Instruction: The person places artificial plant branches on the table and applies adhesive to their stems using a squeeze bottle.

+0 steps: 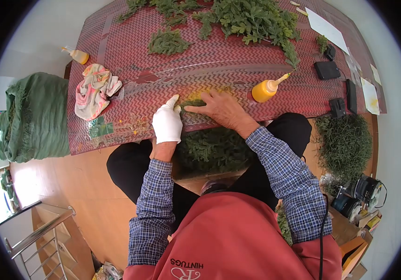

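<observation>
My left hand (167, 123), in a white glove, is at the table's near edge with its fingers closed at the left end of a small green sprig (192, 102). My bare right hand (224, 109) lies over the sprig's right side, its fingers spread and thumb stretched toward the glove. Part of the sprig is hidden under these fingers. Around it the patterned red table cover (163, 74) is stained yellow. Right of my right hand stands a squeeze bottle (263, 91) of yellow liquid, nozzle tilted up and right.
Artificial green foliage (252, 21) is heaped at the far side, with a loose branch (168, 42) nearer. A crumpled cloth (96, 91) and second yellow bottle (77, 55) lie left. Black devices (326, 70) sit right. A box of greenery (212, 151) stands between my knees.
</observation>
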Demonstrator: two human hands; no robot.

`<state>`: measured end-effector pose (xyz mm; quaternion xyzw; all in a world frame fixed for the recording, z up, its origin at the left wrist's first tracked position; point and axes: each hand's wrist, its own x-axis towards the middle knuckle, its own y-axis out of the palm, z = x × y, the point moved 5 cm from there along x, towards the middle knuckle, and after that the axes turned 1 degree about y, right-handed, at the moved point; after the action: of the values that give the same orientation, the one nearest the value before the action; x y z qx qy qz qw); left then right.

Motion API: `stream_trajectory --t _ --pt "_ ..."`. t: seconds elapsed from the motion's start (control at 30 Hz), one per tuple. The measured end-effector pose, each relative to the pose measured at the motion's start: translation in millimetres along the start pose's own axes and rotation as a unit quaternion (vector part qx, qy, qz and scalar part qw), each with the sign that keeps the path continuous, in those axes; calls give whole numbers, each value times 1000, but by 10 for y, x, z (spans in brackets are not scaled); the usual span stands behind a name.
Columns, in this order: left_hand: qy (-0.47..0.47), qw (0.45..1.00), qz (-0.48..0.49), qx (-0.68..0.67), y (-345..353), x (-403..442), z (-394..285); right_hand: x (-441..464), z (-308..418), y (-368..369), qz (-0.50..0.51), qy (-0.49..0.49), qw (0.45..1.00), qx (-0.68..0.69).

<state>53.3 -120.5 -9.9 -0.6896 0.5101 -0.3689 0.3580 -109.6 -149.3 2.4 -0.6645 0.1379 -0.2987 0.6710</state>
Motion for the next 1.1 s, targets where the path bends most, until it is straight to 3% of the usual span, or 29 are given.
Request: stream_trajectory --t 0.07,0.17,0.2,0.23,0.3,0.33,0.47,0.57,0.67,0.87,1.07,1.1 --pt "-10 1000 0 27 -42 -18 -41 40 5 28 26 13 1000 3" --pt "-22 995 -95 10 -287 -58 -26 48 11 17 32 22 999 0" --pt "-74 994 -64 50 -389 -105 -32 45 3 13 33 24 999 3" --pt "-18 993 -113 0 -467 -160 -76 42 2 16 35 25 999 8" --pt "202 966 -160 -16 -464 -311 -381 54 15 30 38 26 999 21" --pt "217 972 -91 13 -311 -368 -452 53 6 20 39 26 999 28" --pt "147 983 61 94 169 -502 -367 28 -43 40 -1 33 999 41" --pt "152 963 101 197 145 -576 -444 -19 -166 -47 -167 126 965 159" --pt "129 962 119 208 137 -544 -498 -55 -258 86 -72 207 953 210" --pt "77 968 121 204 190 -520 -660 -86 -276 160 -90 261 940 200" --pt "83 968 110 208 228 -545 -619 -141 -264 102 -134 261 937 188" --pt "83 969 110 206 229 -540 -619 -231 -302 82 -193 307 885 290"
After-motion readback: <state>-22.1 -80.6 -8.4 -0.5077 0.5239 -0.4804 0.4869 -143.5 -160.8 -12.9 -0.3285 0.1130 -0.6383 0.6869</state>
